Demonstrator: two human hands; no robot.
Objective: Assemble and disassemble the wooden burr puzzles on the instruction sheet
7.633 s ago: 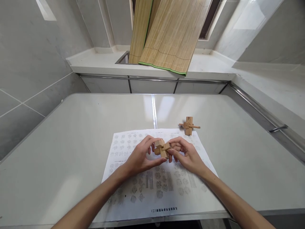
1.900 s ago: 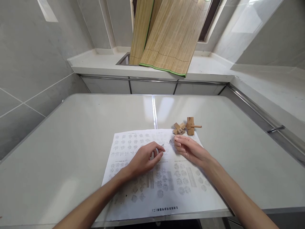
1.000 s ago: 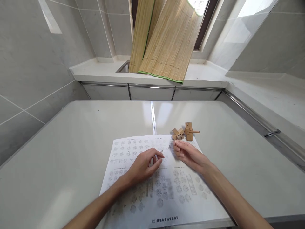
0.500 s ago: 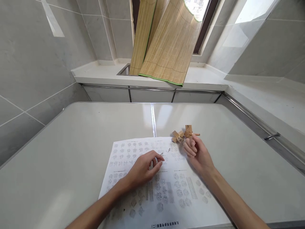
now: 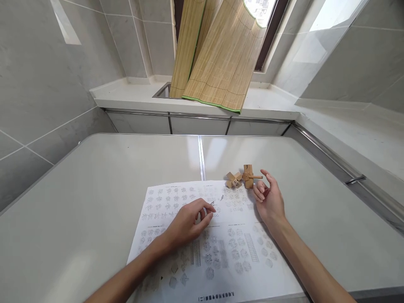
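Note:
My left hand (image 5: 191, 219) rests on a large printed sheet (image 5: 221, 248), loosely curled, with a gap between thumb and index finger and nothing in it. Two wooden puzzles stand side by side at the sheet's far edge. The left wooden puzzle (image 5: 234, 180) is a cluster of crossed blocks, marked with a number. Just right of it, the other wooden puzzle (image 5: 248, 176) has a marked upright block and a thin stick pointing right. Beside that stick, my right hand (image 5: 269, 198) is raised palm-inward, fingers loosely bent and apart, holding nothing.
The sheet lies on a pale folding table (image 5: 78, 210) with a seam (image 5: 201, 158) running away from me. Beyond the table is a white ledge (image 5: 132, 99), where a bamboo mat (image 5: 217, 63) hangs down by the window. A metal rail (image 5: 328, 158) runs along the right.
My right hand has drawn away to the right from the right wooden puzzle, uncovering its lower part and stick. My left hand stays nearly where it was. The view has shifted slightly.

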